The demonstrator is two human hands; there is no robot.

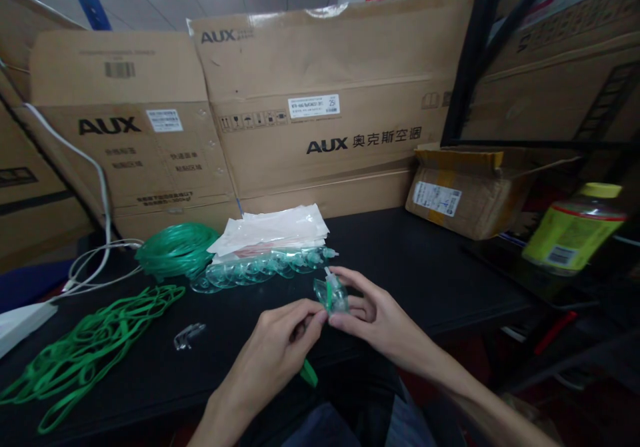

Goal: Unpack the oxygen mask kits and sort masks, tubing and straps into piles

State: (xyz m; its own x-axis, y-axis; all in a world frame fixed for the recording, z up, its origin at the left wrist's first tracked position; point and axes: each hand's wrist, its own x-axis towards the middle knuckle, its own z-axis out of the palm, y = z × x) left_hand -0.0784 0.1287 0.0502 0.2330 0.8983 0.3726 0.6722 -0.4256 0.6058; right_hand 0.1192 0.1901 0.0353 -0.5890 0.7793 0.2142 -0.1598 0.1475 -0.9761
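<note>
In front of me, at the table's near edge, my right hand (363, 307) grips a small clear-green oxygen mask (340, 294) with a pale connector on top. A green elastic strap (309, 372) runs across the mask. My left hand (287, 337) pinches this strap at the mask's lower side, and a loose end hangs below my fingers. Beyond my hands lies a row of similar clear-green masks (260, 267). White paper pouches (275, 227) are stacked just behind that row.
To the left are coiled green tubing (175, 250), a heap of green straps (95, 347) and small metal clips (189, 336). Large cardboard sheets (320, 74) stand at the back. An open carton (465, 194) and a yellow-capped bottle (575, 230) are on the right.
</note>
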